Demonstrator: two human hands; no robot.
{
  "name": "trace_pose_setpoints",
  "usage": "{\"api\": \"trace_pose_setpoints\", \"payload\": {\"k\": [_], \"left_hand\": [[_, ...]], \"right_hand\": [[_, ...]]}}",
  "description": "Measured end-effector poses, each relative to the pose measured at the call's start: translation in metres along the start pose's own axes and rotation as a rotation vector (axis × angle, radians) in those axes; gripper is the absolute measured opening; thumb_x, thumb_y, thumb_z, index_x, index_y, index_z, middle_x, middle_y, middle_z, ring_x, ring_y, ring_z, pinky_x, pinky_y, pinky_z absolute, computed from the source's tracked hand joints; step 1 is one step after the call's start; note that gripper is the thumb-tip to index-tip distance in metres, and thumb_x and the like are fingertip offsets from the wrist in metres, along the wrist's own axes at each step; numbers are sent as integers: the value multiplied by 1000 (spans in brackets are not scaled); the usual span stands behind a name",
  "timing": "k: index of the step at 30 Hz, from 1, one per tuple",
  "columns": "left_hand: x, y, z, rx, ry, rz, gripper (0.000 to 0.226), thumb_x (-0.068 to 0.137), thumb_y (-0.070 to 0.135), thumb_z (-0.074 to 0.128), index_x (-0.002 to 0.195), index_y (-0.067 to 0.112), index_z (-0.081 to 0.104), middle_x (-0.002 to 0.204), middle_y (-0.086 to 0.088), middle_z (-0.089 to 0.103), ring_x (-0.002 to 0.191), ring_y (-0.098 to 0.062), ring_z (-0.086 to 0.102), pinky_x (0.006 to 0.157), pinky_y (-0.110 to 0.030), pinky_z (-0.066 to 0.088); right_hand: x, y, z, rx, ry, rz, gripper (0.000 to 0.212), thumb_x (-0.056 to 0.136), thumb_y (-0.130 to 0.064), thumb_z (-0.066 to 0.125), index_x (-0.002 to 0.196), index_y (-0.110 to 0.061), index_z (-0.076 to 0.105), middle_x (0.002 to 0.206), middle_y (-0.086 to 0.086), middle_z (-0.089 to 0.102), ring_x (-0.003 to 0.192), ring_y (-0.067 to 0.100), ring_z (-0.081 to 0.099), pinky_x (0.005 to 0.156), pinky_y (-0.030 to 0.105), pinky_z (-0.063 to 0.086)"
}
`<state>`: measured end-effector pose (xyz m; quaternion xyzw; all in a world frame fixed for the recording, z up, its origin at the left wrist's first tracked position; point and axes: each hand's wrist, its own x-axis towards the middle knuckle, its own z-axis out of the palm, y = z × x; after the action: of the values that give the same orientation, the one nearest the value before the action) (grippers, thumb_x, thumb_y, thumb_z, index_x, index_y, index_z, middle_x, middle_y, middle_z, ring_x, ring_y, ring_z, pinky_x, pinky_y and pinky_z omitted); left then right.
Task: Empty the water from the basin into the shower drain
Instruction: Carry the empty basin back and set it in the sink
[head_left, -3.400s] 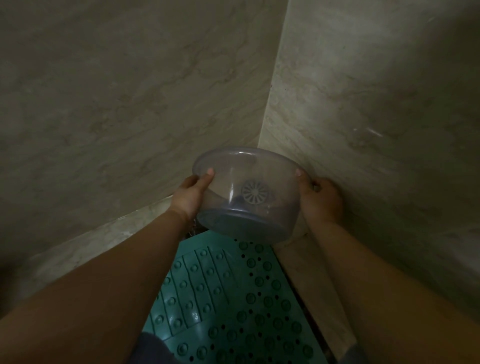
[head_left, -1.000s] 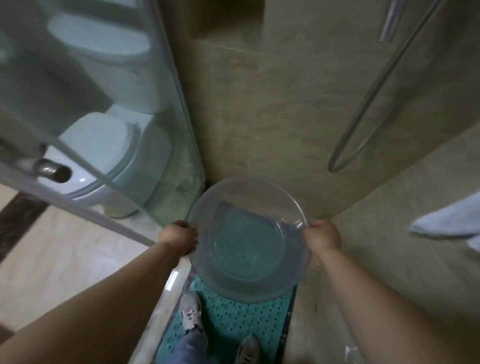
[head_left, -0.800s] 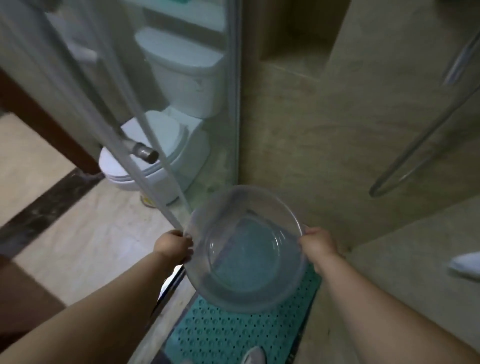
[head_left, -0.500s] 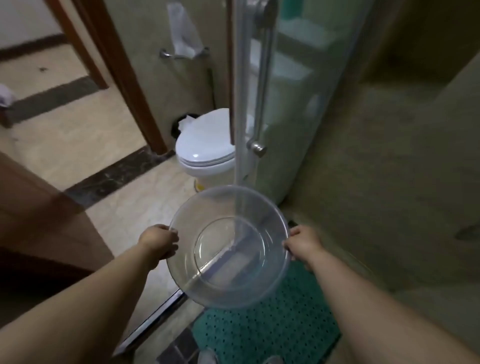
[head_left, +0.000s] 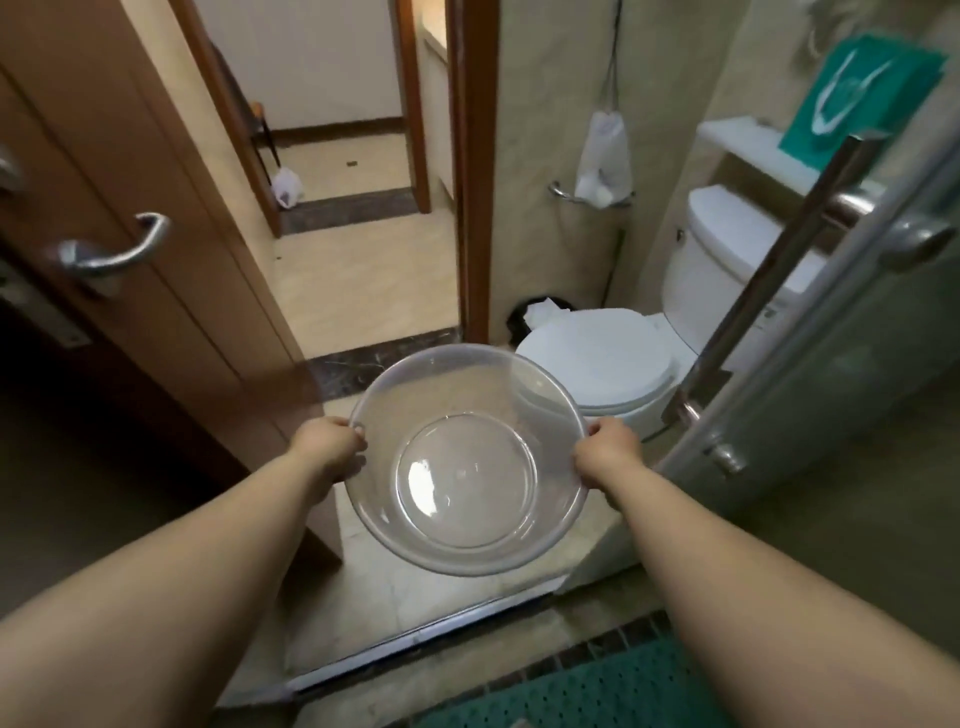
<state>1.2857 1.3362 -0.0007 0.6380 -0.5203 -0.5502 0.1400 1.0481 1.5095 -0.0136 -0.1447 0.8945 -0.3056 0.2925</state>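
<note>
A clear plastic basin (head_left: 467, 462) is held level in front of me, mouth up, with no water visible inside. My left hand (head_left: 330, 449) grips its left rim and my right hand (head_left: 608, 454) grips its right rim. The basin hangs above the shower threshold (head_left: 415, 639), over the bathroom floor. The shower drain is out of view.
A green perforated shower mat (head_left: 597, 691) lies at the bottom right. The glass shower door with a metal handle (head_left: 769, 291) stands open on the right. A white toilet (head_left: 608, 358) is just beyond the basin. A wooden door (head_left: 130, 249) is open at left, with a doorway (head_left: 363, 234) ahead.
I have turned from the shower corner toward the bathroom exit. The basin went from tipped over the drain to level, and both hands have kept hold of its rim.
</note>
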Motion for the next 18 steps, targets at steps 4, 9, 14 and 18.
{"api": "trace_pose_setpoints", "payload": {"k": [4,9,14,18], "left_hand": [[4,37,-10,-32,63,53,24,91,-2,51,111,3,65,95,-21,59,59,-23,53,52,-27,50],[26,80,-21,-50,138,71,28,91,-1,52,115,2,65,98,-20,63,70,-27,61,62,-29,56],[79,131,-26,0,160,92,31,92,9,51,121,3,63,118,-19,66,110,-35,63,100,-43,52],[144,177,-32,49,231,114,28,86,4,53,109,-1,69,111,-25,68,103,-39,65,93,-45,56]], "right_hand": [[32,-57,-8,-55,-19,-118,32,79,-8,52,109,-8,63,111,18,66,102,37,64,89,38,53],[71,-124,-9,-90,-31,-219,26,83,-3,48,105,-5,61,109,22,64,100,40,64,90,43,54],[125,-195,-2,-124,-18,-255,30,87,-2,48,112,-4,63,103,20,62,93,36,62,78,39,52],[173,-251,11,-159,5,-284,29,84,-6,50,110,-5,64,100,17,64,90,36,61,71,32,47]]}}
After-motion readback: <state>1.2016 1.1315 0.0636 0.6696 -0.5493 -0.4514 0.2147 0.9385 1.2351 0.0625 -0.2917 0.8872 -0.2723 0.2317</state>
